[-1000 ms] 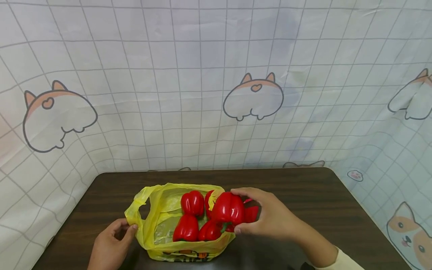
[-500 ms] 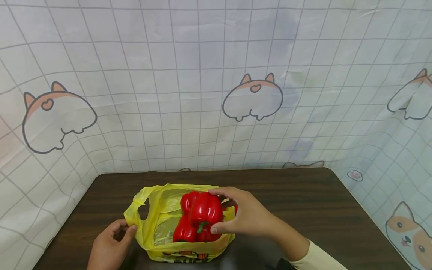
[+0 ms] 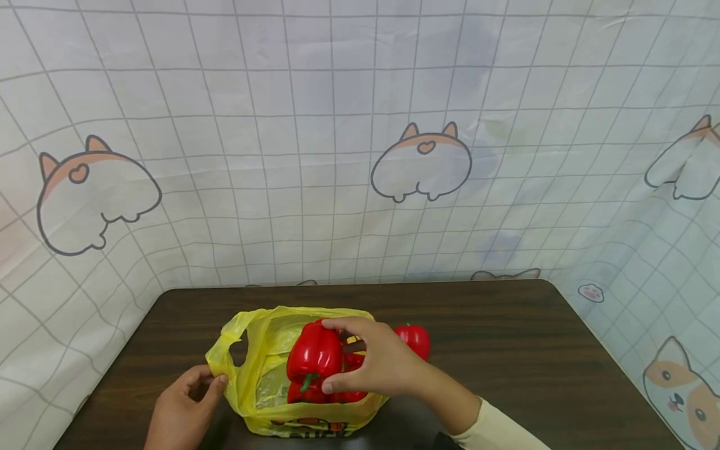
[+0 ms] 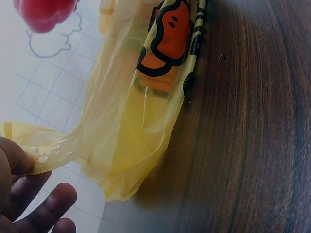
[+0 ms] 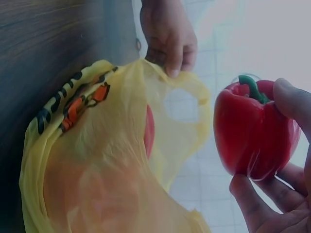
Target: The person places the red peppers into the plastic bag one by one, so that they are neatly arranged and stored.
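A yellow plastic bag [image 3: 264,350] lies open on the table with several red bell peppers inside, partly hidden by the right hand. My left hand [image 3: 182,406] pinches the bag's left handle between thumb and fingers; the left wrist view shows the handle [image 4: 53,150] gathered there. Above the bag's opening, my right hand [image 3: 374,359] holds a red bell pepper [image 3: 315,351] with thumb and fingers around its side. In the right wrist view this bell pepper [image 5: 255,128] is apart from the bag, its green stem showing.
Another red bell pepper [image 3: 414,339] lies on the dark wooden table [image 3: 517,337], right of the bag and partly behind the right hand. A white grid-patterned cloth [image 3: 315,206] with cartoon dogs stands along the table's back and sides.
My right hand has carried the bell pepper leftward from the bag's right side to over its middle. The bell pepper on the table now shows more. My left hand has stayed put.
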`<action>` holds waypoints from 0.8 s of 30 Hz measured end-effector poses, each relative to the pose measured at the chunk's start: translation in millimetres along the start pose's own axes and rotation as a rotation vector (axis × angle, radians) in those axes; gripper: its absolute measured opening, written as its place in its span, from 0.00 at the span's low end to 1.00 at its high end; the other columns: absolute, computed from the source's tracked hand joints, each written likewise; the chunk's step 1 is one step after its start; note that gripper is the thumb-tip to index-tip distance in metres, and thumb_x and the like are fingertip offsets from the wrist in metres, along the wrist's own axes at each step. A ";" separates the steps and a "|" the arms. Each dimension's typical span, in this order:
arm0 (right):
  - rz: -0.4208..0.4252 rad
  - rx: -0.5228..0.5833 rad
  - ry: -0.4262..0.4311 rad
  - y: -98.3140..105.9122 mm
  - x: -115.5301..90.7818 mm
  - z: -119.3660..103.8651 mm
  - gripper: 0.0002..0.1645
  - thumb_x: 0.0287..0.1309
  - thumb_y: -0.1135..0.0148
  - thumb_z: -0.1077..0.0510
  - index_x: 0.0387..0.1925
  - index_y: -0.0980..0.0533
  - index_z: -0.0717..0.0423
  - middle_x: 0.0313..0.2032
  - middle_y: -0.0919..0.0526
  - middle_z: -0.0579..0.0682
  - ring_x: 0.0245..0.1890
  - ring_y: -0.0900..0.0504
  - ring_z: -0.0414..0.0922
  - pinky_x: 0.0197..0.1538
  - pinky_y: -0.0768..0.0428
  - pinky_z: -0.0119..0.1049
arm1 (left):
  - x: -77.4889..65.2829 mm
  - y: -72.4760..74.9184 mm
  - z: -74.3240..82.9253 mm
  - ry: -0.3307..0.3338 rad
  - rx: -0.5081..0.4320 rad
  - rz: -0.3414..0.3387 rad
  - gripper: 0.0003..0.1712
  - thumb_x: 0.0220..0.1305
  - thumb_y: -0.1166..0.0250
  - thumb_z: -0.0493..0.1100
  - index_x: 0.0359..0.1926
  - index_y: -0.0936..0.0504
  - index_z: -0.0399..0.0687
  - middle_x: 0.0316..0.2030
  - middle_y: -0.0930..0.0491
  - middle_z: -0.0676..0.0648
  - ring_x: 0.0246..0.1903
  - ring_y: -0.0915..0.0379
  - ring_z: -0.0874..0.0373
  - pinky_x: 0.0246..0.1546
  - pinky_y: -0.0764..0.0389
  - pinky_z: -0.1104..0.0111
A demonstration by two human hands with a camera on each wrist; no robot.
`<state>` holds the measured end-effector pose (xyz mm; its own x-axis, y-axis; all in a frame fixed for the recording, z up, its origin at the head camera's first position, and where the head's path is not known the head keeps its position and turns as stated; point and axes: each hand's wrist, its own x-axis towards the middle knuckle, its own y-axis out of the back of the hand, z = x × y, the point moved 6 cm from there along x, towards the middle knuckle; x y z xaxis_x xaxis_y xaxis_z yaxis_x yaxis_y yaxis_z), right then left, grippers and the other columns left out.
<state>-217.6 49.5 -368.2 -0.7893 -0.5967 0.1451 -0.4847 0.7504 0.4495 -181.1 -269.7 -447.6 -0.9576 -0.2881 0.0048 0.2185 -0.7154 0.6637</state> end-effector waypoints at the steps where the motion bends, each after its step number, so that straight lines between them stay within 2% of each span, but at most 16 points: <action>1: -0.004 0.002 0.003 -2.0 1.5 0.2 0.44 0.51 0.18 0.48 0.69 0.27 0.42 0.60 0.23 0.39 0.54 0.21 0.43 0.52 0.18 0.37 | 0.0 0.1 0.2 -0.003 0.000 0.002 0.21 0.71 0.33 0.53 0.52 0.16 0.40 0.37 0.16 0.49 0.38 0.20 0.54 0.32 0.22 0.63; 3: -0.007 -0.014 0.010 -5.8 4.3 1.1 0.45 0.50 0.18 0.46 0.69 0.28 0.41 0.61 0.24 0.39 0.54 0.21 0.41 0.51 0.18 0.34 | 0.1 0.1 0.6 -0.008 -0.001 0.001 0.22 0.71 0.33 0.53 0.52 0.16 0.40 0.37 0.16 0.49 0.38 0.20 0.54 0.32 0.23 0.63; 7: -0.009 -0.071 0.033 -12.9 9.8 1.9 0.47 0.50 0.18 0.42 0.70 0.28 0.40 0.61 0.24 0.37 0.53 0.21 0.40 0.51 0.18 0.36 | 0.3 -0.3 0.7 -0.009 -0.004 -0.004 0.22 0.71 0.33 0.54 0.52 0.16 0.40 0.37 0.16 0.50 0.37 0.21 0.55 0.32 0.23 0.63; 12: -0.025 -0.070 0.042 -22.7 17.2 2.6 0.46 0.50 0.18 0.43 0.70 0.28 0.41 0.61 0.23 0.36 0.51 0.20 0.36 0.51 0.18 0.37 | 0.3 -0.5 -0.2 -0.007 -0.003 0.001 0.22 0.71 0.33 0.54 0.52 0.16 0.40 0.37 0.15 0.49 0.38 0.20 0.53 0.32 0.22 0.63; 18: -0.044 -0.077 0.032 -35.5 26.5 4.3 0.47 0.50 0.18 0.43 0.70 0.29 0.40 0.61 0.24 0.36 0.54 0.22 0.35 0.52 0.20 0.32 | 0.1 -0.4 -1.0 0.002 -0.005 0.002 0.22 0.71 0.32 0.54 0.53 0.16 0.40 0.37 0.15 0.49 0.39 0.20 0.53 0.32 0.22 0.63; 24: -0.040 -0.104 0.020 -45.0 34.1 7.5 0.47 0.48 0.17 0.43 0.69 0.28 0.40 0.58 0.24 0.34 0.54 0.24 0.35 0.48 0.20 0.30 | 0.4 0.6 -0.2 0.002 0.000 -0.001 0.23 0.71 0.32 0.55 0.52 0.16 0.40 0.37 0.15 0.50 0.40 0.20 0.52 0.33 0.22 0.63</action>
<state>-225.6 -2.4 -390.1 -0.7619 -0.6319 0.1422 -0.4729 0.6928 0.5445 -181.3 -270.4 -447.4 -0.9574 -0.2889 0.0023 0.2175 -0.7156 0.6638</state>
